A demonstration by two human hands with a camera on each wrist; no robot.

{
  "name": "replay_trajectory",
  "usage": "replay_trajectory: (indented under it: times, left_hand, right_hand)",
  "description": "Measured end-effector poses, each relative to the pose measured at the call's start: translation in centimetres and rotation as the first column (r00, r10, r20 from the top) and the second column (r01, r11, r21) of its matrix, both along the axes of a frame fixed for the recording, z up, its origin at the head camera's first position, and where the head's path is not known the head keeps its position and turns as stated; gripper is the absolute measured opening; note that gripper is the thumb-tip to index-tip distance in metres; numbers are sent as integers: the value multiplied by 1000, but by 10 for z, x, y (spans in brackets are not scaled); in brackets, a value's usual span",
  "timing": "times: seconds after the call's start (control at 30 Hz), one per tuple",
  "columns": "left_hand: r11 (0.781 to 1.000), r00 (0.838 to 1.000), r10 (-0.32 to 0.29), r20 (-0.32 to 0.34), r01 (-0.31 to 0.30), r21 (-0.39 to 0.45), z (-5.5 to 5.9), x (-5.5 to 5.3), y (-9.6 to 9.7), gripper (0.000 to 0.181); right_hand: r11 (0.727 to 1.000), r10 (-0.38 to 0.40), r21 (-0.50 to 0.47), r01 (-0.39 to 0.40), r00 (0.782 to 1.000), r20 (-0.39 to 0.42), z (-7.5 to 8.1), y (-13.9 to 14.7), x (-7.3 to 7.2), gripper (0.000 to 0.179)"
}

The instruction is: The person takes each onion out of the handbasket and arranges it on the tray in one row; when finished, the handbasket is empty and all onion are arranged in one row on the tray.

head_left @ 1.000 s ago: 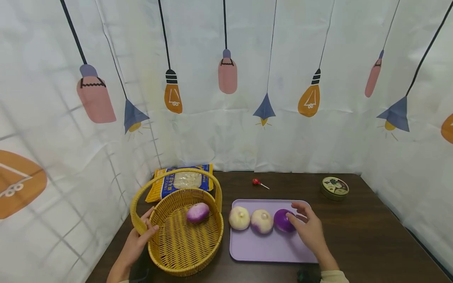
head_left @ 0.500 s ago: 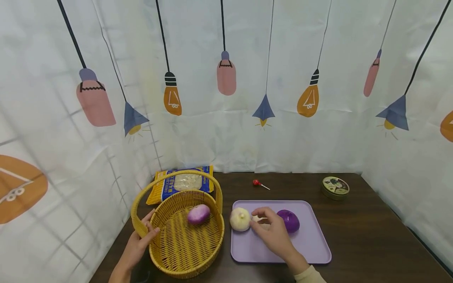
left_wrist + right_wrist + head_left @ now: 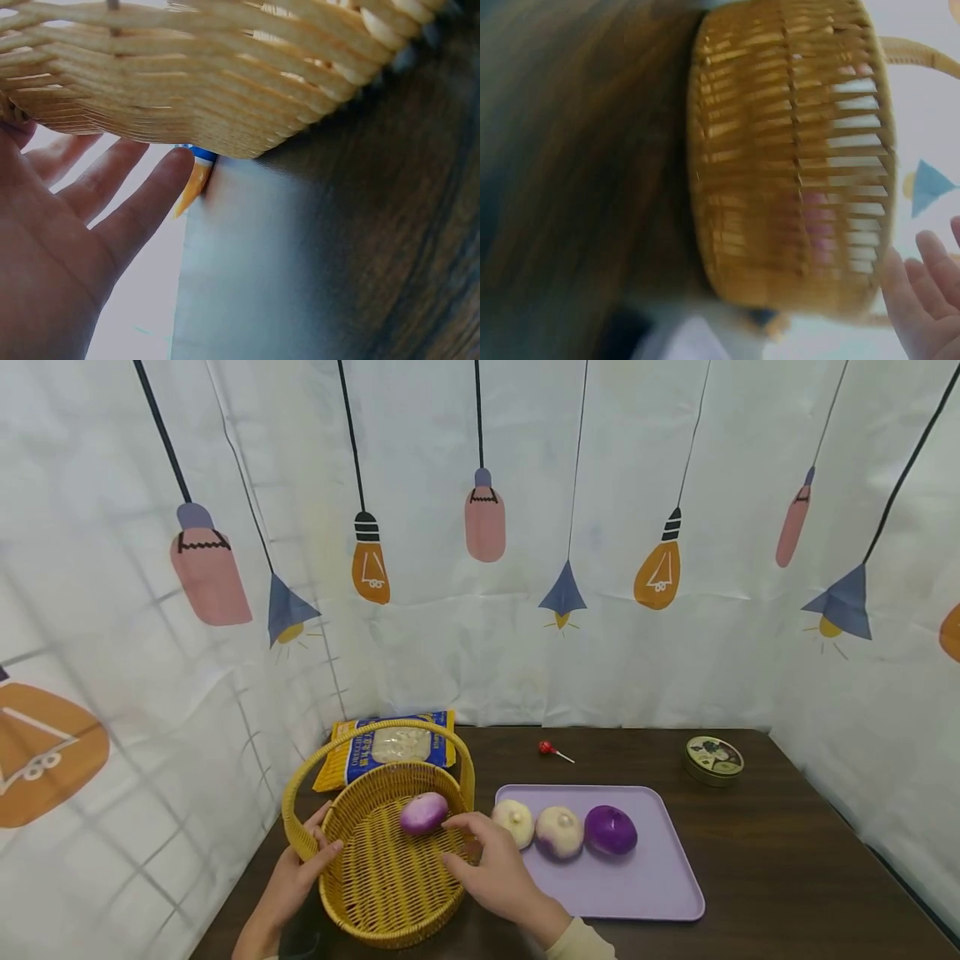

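A yellow wicker basket (image 3: 390, 877) with a tall hoop handle stands at the left of the table. My left hand (image 3: 288, 881) holds its left side by the handle's foot, thumb at the rim and fingers outside against the weave. In the basket lies a purple-and-white onion (image 3: 423, 814). My right hand (image 3: 498, 868) hovers at the basket's right rim, fingers spread and bent, with nothing between them. To its right a lilac tray (image 3: 615, 893) carries two pale onions, one at the left (image 3: 514, 821) and one in the middle (image 3: 558, 832), and a deep purple onion (image 3: 611, 830).
Behind the basket lies a yellow-and-blue pasta bag (image 3: 401, 746). A red lollipop (image 3: 547, 747) lies behind the tray, and a round tin (image 3: 713, 761) stands at the back right. A white curtain (image 3: 465, 643) with printed lamps surrounds the dark wooden table (image 3: 780, 852).
My right hand has moved left from the deep purple onion, over the pale ones, to the basket's right rim. My left hand keeps its hold on the basket.
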State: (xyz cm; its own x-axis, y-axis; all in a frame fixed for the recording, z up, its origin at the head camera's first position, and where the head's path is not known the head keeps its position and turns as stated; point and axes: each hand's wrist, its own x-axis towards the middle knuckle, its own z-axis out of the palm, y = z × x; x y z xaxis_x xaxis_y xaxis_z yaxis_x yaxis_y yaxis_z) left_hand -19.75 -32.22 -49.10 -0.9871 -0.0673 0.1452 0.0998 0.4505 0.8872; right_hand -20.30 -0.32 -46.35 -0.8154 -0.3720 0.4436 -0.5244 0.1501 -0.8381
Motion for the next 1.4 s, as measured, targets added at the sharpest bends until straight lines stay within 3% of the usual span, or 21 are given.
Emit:
replay_trajectory:
  times: [0.23, 0.37, 0.5, 0.63, 1.0, 1.4]
  left_hand:
    - [1000, 1000, -8, 7, 8, 19, 3, 2, 2, 34]
    - [999, 1000, -16, 3, 16, 29, 3, 2, 2, 35]
    - [1000, 1000, -14, 0, 14, 16, 3, 1, 1, 35]
    - [999, 1000, -18, -6, 18, 28, 2, 0, 0, 34]
    - [1000, 1000, -13, 14, 13, 21, 2, -1, 1, 35]
    - [1000, 1000, -1, -11, 1, -8, 2, 0, 2, 32]
  right_hand:
    - [994, -47, 95, 48, 999, -19, -3, -27, -4, 39]
    - [969, -103, 224, 101, 995, 0, 0, -41, -7, 49]
    - [951, -148, 283, 125, 987, 62, 1, -55, -12, 54]
    - [946, -193, 286, 152, 974, 121, -1, -67, -21, 60]
    - [934, -230, 315, 169, 959, 168, -6, -76, -36, 72]
    - [925, -245, 334, 180, 955, 165, -7, -84, -43, 53]
